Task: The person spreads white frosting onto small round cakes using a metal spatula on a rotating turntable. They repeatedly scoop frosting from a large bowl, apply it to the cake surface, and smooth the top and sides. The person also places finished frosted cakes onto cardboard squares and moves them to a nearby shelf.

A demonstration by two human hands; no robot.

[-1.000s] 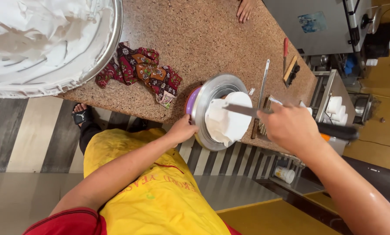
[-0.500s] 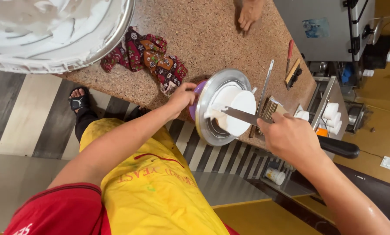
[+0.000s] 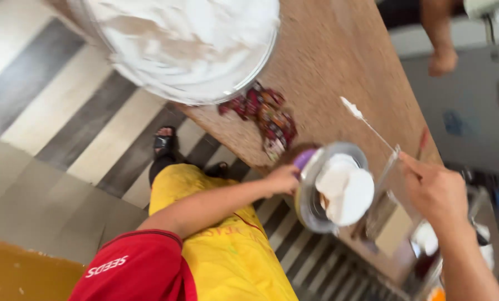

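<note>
My left hand (image 3: 283, 179) grips the rim of a round metal turntable (image 3: 310, 209) at the counter's edge. On it sits a small white cake (image 3: 345, 188) covered in cream. My right hand (image 3: 436, 192) holds a long metal spatula (image 3: 372, 129) lifted off the cake, its cream-tipped blade pointing up and left over the counter. A large metal bowl (image 3: 189, 45) full of white whipped cream stands at the upper left of the counter.
A crumpled red patterned cloth (image 3: 263, 114) lies on the brown speckled counter (image 3: 338, 61) between bowl and turntable. Another person's hand (image 3: 443, 58) rests at the counter's far side. Striped floor (image 3: 54, 122) and my sandalled feet show below. Cluttered items sit at the lower right.
The spatula has left the cake's side and swung up and away over the counter. The camera view has shifted toward the big cream bowl. My left hand stays on the turntable.
</note>
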